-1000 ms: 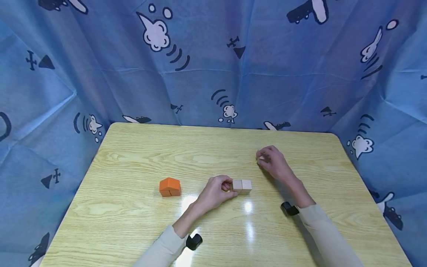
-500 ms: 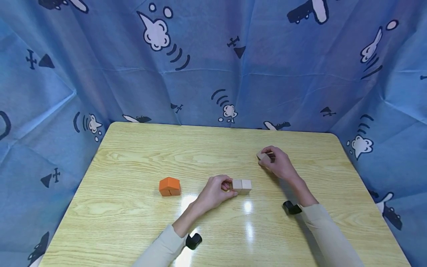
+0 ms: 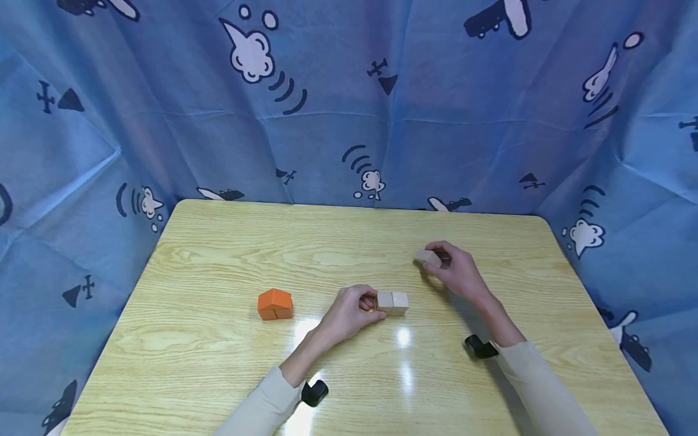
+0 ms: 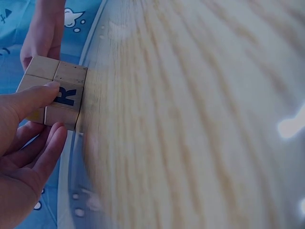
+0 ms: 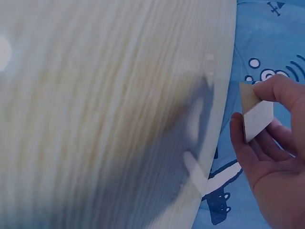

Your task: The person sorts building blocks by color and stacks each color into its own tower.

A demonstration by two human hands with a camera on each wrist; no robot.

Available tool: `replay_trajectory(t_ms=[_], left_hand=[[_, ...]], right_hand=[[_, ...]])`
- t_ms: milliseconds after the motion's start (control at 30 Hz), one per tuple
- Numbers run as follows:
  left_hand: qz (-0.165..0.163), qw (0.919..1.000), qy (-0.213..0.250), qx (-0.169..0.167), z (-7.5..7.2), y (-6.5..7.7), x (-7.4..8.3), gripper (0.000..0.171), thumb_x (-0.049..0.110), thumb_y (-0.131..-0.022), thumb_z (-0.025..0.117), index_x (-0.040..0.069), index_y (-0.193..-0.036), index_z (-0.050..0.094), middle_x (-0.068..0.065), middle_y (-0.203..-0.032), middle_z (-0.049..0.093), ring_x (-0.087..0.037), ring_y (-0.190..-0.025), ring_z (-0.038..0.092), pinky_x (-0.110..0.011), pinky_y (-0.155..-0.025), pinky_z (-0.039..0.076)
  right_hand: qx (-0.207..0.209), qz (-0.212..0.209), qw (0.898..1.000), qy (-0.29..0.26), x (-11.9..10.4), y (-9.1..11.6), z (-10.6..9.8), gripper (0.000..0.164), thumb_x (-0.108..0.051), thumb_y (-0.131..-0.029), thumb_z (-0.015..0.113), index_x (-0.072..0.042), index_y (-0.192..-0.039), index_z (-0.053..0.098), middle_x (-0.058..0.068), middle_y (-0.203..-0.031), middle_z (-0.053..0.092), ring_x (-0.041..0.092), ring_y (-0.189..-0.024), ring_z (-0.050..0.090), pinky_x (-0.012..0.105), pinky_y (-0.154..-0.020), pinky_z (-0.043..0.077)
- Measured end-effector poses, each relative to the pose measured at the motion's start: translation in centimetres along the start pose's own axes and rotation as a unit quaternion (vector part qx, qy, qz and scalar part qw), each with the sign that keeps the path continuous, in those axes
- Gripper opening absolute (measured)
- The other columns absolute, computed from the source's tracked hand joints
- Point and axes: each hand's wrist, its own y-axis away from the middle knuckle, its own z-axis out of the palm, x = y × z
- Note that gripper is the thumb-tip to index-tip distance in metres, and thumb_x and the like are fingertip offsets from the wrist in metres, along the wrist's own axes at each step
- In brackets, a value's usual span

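In the head view my left hand (image 3: 349,312) holds the left end of a small group of pale wooden blocks (image 3: 400,303) on the table. From the left wrist, these blocks (image 4: 66,71) appear stacked two high, and the thumb (image 4: 40,98) presses the one marked with a dark letter R. The other fingers curl at their opposite side. Farther back and to the right, my right hand (image 3: 458,269) pinches a pale wooden block (image 3: 427,257). The right wrist view shows that block (image 5: 259,119) tilted between thumb and fingertips, above the tabletop.
A small orange house-shaped group of blocks (image 3: 275,304) stands on the wooden table (image 3: 229,242) to the left of the left hand. A blue patterned curtain (image 3: 327,91) surrounds the table's back and sides. Black cameras are strapped to both wrists.
My right hand has turned its block, so more of it shows, and has brought it slightly nearer. The left hand stays at its blocks. The head view has shifted slightly.
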Motion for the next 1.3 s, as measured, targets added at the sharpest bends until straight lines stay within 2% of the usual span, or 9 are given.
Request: replay_trajectory(t_ms=[267,500,800,1000,1133,1300], left_hand=[[-0.005,1.0,0.003,0.003,-0.2,0.1,0.0,0.029,0.003,-0.083,0.085,-0.007,-0.107,0.072,-0.008,-0.09,0.07,-0.009,-0.075,0.062,-0.018,-0.068,0.055],[-0.006,1.0,0.002,0.004,-0.2,0.1,0.0,0.029,0.001,-0.083,0.086,-0.007,-0.107,0.072,-0.009,-0.091,0.07,-0.015,-0.077,0.065,-0.018,-0.068,0.055],[-0.004,1.0,0.009,0.0,-0.2,0.0,0.0,0.029,0.002,-0.083,0.085,-0.008,-0.107,0.072,-0.009,-0.091,0.071,-0.01,-0.076,0.063,-0.019,-0.069,0.056],[-0.006,0.9999,0.009,-0.001,-0.1,-0.1,0.0,0.028,0.003,-0.084,0.085,-0.006,-0.106,0.072,-0.009,-0.091,0.071,-0.009,-0.076,0.063,-0.019,-0.069,0.056],[-0.007,1.0,0.007,-0.003,-0.1,-0.1,0.0,0.027,0.002,-0.084,0.085,-0.005,-0.106,0.072,-0.008,-0.09,0.07,-0.009,-0.076,0.063,-0.019,-0.069,0.056],[-0.007,0.9999,0.009,-0.007,-0.1,-0.1,0.1,0.026,0.002,-0.084,0.084,-0.004,-0.107,0.073,-0.007,-0.09,0.07,-0.009,-0.077,0.064,-0.019,-0.069,0.056]], right_hand=[[-0.011,-0.037,0.999,-0.022,-1.1,1.4,-0.1,0.036,-0.013,-0.098,0.072,-0.005,-0.133,0.064,0.018,-0.131,0.064,0.036,-0.121,0.064,0.05,-0.097,0.054],[-0.035,-0.054,0.997,-0.051,-2.2,2.4,-0.1,0.039,-0.022,-0.098,0.074,-0.011,-0.134,0.066,0.01,-0.134,0.065,0.029,-0.126,0.061,0.047,-0.102,0.051],[-0.067,-0.072,0.991,-0.094,-3.5,3.3,0.2,0.038,-0.021,-0.098,0.074,-0.015,-0.134,0.067,0.005,-0.135,0.066,0.024,-0.128,0.059,0.044,-0.107,0.048],[-0.092,-0.078,0.986,-0.118,-4.3,3.8,0.6,0.037,-0.02,-0.097,0.074,-0.017,-0.134,0.068,0.002,-0.135,0.066,0.021,-0.128,0.059,0.035,-0.107,0.048],[-0.115,-0.093,0.981,-0.128,-4.9,4.2,1.0,0.038,-0.017,-0.097,0.074,-0.017,-0.134,0.068,0.002,-0.135,0.066,0.021,-0.129,0.058,0.035,-0.108,0.048],[-0.134,-0.1,0.978,-0.126,-5.3,4.6,1.4,0.038,-0.018,-0.097,0.075,-0.018,-0.134,0.068,0.0,-0.133,0.067,0.02,-0.128,0.059,0.041,-0.108,0.048]])
